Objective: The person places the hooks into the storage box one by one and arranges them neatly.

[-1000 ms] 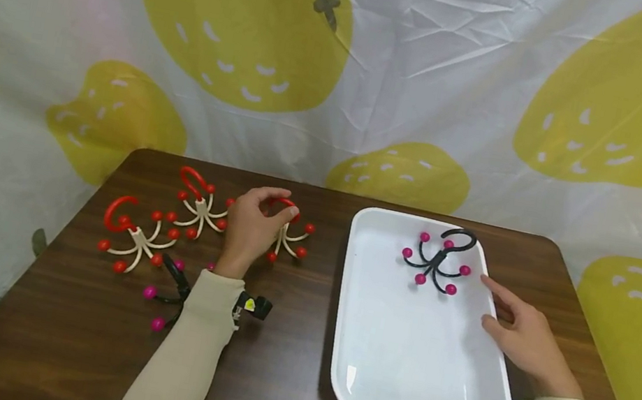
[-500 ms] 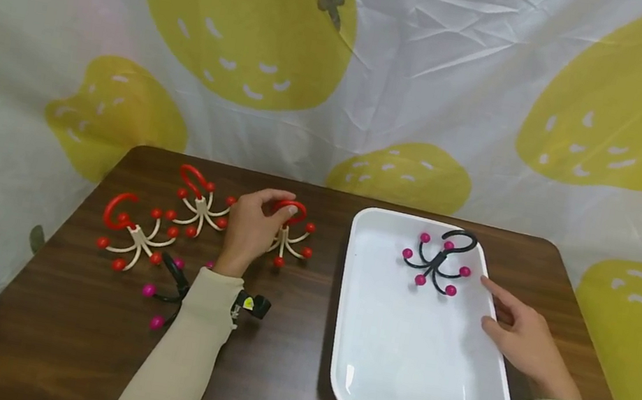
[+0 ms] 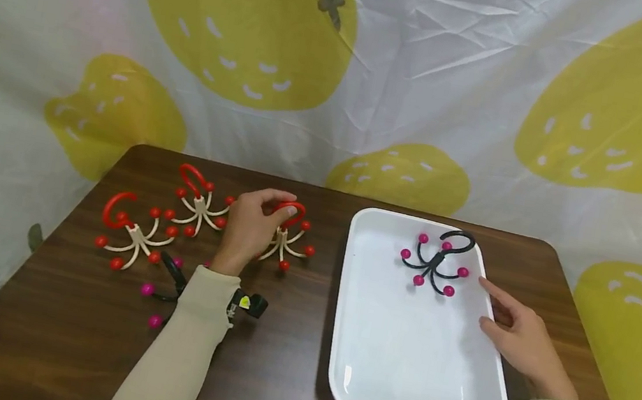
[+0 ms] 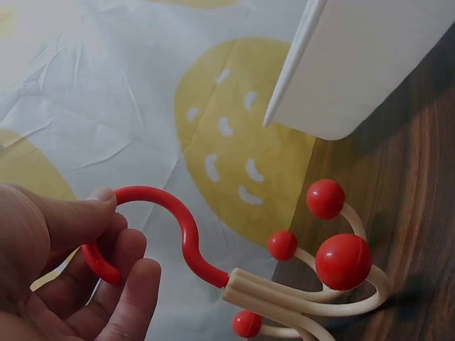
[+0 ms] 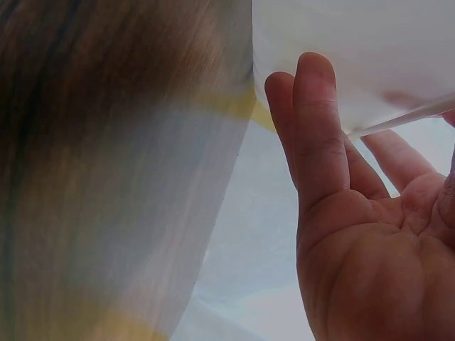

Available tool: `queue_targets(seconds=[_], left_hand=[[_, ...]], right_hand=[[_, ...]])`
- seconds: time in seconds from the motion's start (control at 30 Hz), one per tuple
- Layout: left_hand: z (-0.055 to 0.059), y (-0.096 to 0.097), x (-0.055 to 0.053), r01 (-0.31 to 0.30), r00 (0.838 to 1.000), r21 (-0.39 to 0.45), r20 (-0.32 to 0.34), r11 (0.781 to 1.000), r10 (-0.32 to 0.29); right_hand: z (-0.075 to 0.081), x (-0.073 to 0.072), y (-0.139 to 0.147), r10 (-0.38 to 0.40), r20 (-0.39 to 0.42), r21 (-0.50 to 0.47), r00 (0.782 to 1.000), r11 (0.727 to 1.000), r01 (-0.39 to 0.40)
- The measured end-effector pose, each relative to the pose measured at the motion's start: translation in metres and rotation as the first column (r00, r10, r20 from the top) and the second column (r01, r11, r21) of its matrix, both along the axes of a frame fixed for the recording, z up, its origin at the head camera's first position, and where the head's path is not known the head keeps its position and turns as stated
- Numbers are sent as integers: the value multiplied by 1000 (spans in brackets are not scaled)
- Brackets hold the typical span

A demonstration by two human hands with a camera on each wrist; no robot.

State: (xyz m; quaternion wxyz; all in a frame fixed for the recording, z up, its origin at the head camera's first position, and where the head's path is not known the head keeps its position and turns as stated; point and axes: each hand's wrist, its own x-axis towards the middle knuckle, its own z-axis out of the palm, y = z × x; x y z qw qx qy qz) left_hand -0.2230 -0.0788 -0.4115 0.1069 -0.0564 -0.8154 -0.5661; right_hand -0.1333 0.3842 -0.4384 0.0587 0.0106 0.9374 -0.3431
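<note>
My left hand (image 3: 249,227) pinches the red hook end of a cream multi-arm hook hanger (image 3: 282,239) with red ball tips. In the left wrist view, the thumb and fingers hold the curl of the red hook (image 4: 188,234), and the arms spread beyond it at the lower right. My right hand (image 3: 530,338) rests at the right rim of a white rectangular tray (image 3: 335,330). Its fairly straight fingers (image 5: 320,142) lie along the tray's outer wall in the right wrist view. Inside the tray, toward the back, lies a black hook hanger (image 3: 435,260) with pink balls.
Two more cream hangers, one at the back left (image 3: 200,206) and another further left (image 3: 137,239), lie on the brown table (image 3: 281,363). A second black hanger (image 3: 177,279) is partly hidden by my left sleeve. A fruit-patterned cloth (image 3: 366,80) hangs behind the table.
The cream hanger in my left hand has turned slightly, its ball-tipped arms shifting round and its red hook showing more. My right hand and the tray stay almost where they were.
</note>
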Motion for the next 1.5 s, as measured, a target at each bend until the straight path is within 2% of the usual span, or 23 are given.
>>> queue_targets(seconds=[0.23,0.57,0.9,1.13,1.5], left_hand=[[4,-1,3,0,1000,-1,-10,1000,0],[20,6,6,34,998,43,-56,998,-32],[37,13,12,54,998,109,-35,993,-50],[49,24,12,89,996,159,-33,983,-85],[64,52,7,185,981,189,-91,964,-171]], right_hand=[[-5,-1,2,2,-4,-43,1000,999,-2],[-5,-2,6,2,-3,-62,1000,998,-3],[-9,-2,11,35,-18,-80,999,996,-37],[-8,-4,12,29,-5,-89,1000,996,-29],[-9,-3,15,40,-21,-105,999,994,-42]])
